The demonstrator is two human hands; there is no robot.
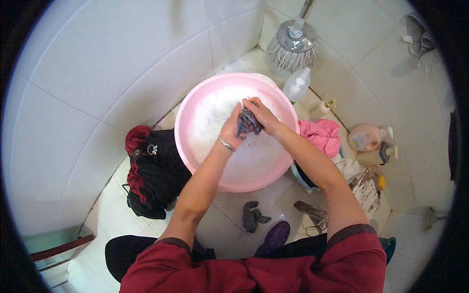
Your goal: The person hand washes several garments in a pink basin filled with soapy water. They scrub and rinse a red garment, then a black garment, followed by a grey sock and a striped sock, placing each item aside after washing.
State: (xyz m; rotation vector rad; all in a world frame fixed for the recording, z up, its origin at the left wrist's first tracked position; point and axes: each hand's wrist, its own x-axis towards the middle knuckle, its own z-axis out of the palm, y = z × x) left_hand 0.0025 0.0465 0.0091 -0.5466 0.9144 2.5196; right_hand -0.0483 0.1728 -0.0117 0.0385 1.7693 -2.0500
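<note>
A pink plastic basin (pixel 185 146) of sudsy water stands on the tiled floor before me. Over the white foam (pixel 212 117), both of my hands hold a bunched dark patterned cloth (pixel 250 121). My left hand (pixel 231 128) presses it from the left, a silver bangle (pixel 226 144) around that wrist. From the right, my right hand (pixel 264 115) grips the cloth with its fingers curled over the top. The cloth's full shape is hidden in the folds between my palms.
Dark and red clothes (pixel 157 164) are heaped left of the basin. Right of it are a pink garment (pixel 320 135), several pump bottles (pixel 366 137) and a wooden washboard (pixel 366 190). A string mop (pixel 293 47) leans in the corner. Grey socks (pixel 252 216) lie near my shoe (pixel 276 234).
</note>
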